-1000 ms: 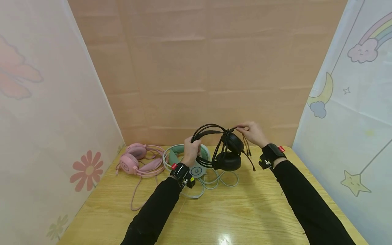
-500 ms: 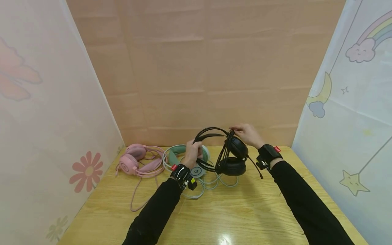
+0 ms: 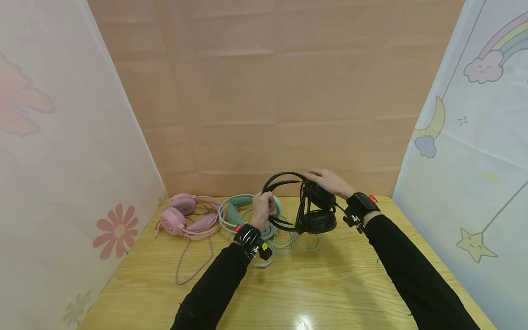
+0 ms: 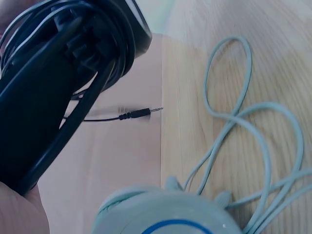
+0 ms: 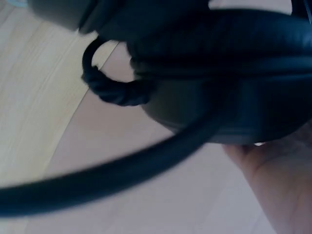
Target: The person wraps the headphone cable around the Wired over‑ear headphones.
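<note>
A black headset point(image 3: 321, 222) with its cable wound about it is held up over the back of the table. My left hand point(image 3: 262, 210) grips its headband. At the upper ear cup, my right hand point(image 3: 327, 181) holds the headset from above, fingers over the cable wraps. In the left wrist view, the bundled cable point(image 4: 122, 44) loops around the band, and a thin lead with an audio plug point(image 4: 140, 113) hangs loose. The right wrist view shows an ear cup point(image 5: 234, 102) close up, with the right hand behind it and the blurred microphone boom point(image 5: 112, 173) in front.
Below my left hand lie mint-green headphones point(image 3: 235, 215) with a loosely coiled cable point(image 3: 307, 249). Pink headphones point(image 3: 173, 222) rest at the table's back left, their cord trailing forward. Printed sheets stand on both sides, and a tan backdrop point(image 3: 272, 91) closes off the back of the wooden table point(image 3: 330, 284).
The headset has shifted slightly right and down. My right hand has gone from pinching the cable end above the cups to lying over the upper ear cup; the dangling cable ends are hidden in the head view.
</note>
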{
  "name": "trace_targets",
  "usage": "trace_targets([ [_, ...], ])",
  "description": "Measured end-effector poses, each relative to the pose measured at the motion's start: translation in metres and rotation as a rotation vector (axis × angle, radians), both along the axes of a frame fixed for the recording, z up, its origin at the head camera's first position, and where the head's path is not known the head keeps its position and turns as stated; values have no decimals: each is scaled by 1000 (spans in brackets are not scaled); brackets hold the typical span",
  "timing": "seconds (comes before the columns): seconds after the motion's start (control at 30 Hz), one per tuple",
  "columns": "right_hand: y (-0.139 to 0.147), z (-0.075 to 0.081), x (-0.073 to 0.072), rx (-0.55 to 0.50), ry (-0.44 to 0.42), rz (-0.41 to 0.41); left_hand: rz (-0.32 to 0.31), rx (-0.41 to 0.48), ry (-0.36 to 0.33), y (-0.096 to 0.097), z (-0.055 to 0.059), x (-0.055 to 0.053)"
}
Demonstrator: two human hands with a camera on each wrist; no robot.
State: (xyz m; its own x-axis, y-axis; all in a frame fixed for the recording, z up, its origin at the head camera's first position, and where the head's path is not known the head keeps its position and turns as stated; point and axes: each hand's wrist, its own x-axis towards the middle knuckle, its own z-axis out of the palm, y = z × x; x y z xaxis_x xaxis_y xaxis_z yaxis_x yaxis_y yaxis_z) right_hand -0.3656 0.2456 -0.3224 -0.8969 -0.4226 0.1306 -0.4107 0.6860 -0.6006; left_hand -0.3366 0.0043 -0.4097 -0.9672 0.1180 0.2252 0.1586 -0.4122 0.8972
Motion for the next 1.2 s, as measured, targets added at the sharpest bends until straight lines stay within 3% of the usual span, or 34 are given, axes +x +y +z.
trace_targets([
  [0.13,-5,1,6,138,-9,-27,35,25,-22,6,-1,4],
  [0.37,-14,-5,13,180,-24,-64,73,91,-29,18,3,24],
  [0.67,-14,-13,14,209,57,-99,139,128,-113,35,-23,9],
  [0.83,-10,-13,14,243,98,-139,121,142,-158,41,-25,7],
  [0.97,-5,-14,12,275,96,-152,100,68,-238,44,-27,8],
  [1.2,10,-22,4,296,85,-126,-31,-58,-340,47,-32,10],
])
